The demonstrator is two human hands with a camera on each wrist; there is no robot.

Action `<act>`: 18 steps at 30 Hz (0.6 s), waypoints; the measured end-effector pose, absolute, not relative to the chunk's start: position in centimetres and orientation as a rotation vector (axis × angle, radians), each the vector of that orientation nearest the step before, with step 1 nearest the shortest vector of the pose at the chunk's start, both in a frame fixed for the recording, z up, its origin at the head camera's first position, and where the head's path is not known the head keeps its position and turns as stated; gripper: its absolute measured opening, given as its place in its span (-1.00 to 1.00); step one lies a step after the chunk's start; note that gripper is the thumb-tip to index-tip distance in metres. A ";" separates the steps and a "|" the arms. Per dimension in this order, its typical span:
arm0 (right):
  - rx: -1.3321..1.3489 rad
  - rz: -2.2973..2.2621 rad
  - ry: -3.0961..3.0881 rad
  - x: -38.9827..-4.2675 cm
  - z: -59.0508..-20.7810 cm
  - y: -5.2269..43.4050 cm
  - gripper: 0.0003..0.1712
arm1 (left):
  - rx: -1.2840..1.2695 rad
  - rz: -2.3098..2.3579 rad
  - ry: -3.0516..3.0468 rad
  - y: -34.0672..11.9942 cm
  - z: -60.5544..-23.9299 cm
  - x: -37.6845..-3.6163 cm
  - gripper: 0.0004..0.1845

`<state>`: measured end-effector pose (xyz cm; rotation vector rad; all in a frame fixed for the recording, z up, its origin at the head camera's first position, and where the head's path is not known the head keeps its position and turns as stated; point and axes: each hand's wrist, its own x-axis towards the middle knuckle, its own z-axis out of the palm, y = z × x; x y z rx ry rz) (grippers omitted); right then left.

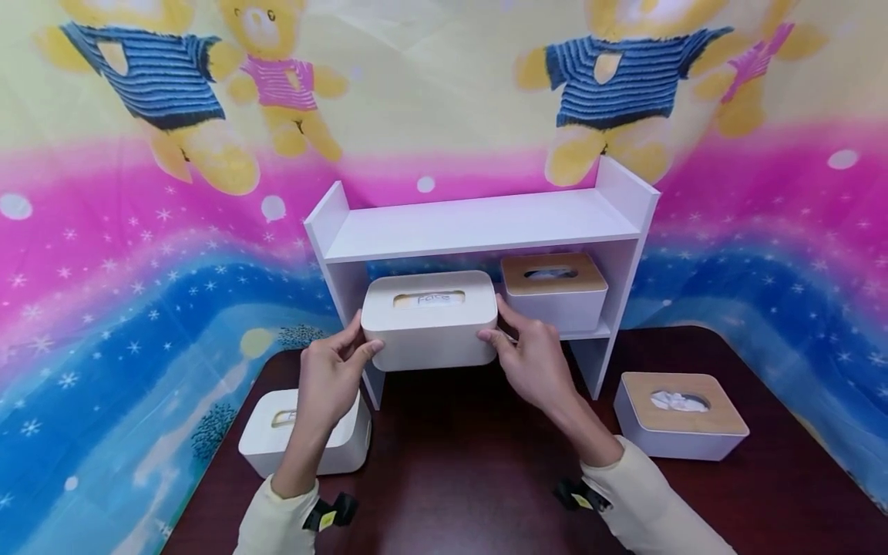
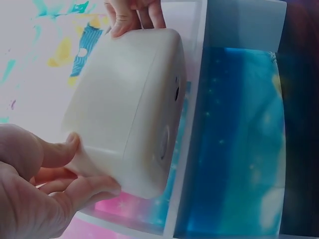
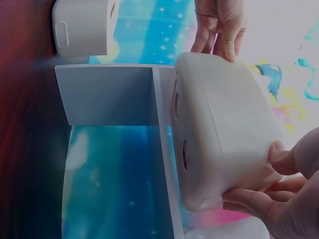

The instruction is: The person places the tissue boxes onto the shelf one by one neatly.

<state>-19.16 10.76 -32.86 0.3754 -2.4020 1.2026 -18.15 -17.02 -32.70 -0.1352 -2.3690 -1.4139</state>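
A cream tissue box with a slotted lid is held up by both hands in front of the white shelf unit's left half. My left hand grips its left end, the thumb on the front face. At the right end my right hand grips it the same way, as the right wrist view also shows with the box between both hands. Beside it, on the shelf's lower board, stands a white tissue box with a wooden lid.
The white shelf unit stands at the back of the dark wood table, before a printed bear curtain. Another cream tissue box sits at the left, partly behind the left forearm. A second wooden-lidded tissue box is at the right.
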 end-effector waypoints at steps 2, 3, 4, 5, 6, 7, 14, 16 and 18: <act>0.349 1.224 -2.383 -19.7 -33.0 10.2 -0.25 | -0.115 -1.407 -2.345 -17.0 -32.8 -18.7 -0.38; 0.336 1.232 -2.374 -20.0 -33.2 10.0 -0.26 | -0.104 -1.401 -2.335 -16.9 -33.0 -19.0 -0.40; 0.323 1.236 -2.367 -20.1 -33.3 9.8 -0.27 | -0.097 -1.396 -2.325 -16.9 -33.1 -19.3 -0.41; 0.311 1.235 -2.362 -20.3 -33.4 9.6 -0.27 | -0.092 -1.393 -2.315 -16.8 -33.3 -19.5 -0.41; 0.297 1.230 -2.360 -20.5 -33.6 9.5 -0.27 | -0.086 -1.386 -2.305 -16.7 -33.4 -19.7 -0.42; 0.290 1.229 -2.355 -20.7 -33.7 9.3 -0.28 | -0.079 -1.381 -2.295 -16.7 -33.6 -20.0 -0.42; 0.253 1.219 -2.309 -22.1 -34.3 8.5 -0.34 | -0.037 -1.339 -2.239 -16.3 -34.3 -21.3 -0.44; 0.237 1.209 -2.302 -22.6 -34.3 8.4 -0.36 | -0.029 -1.308 -2.232 -16.2 -34.3 -21.7 -0.45; 0.224 1.191 -2.286 -23.0 -34.4 8.2 -0.38 | -0.022 -1.281 -2.231 -16.1 -34.2 -22.0 -0.46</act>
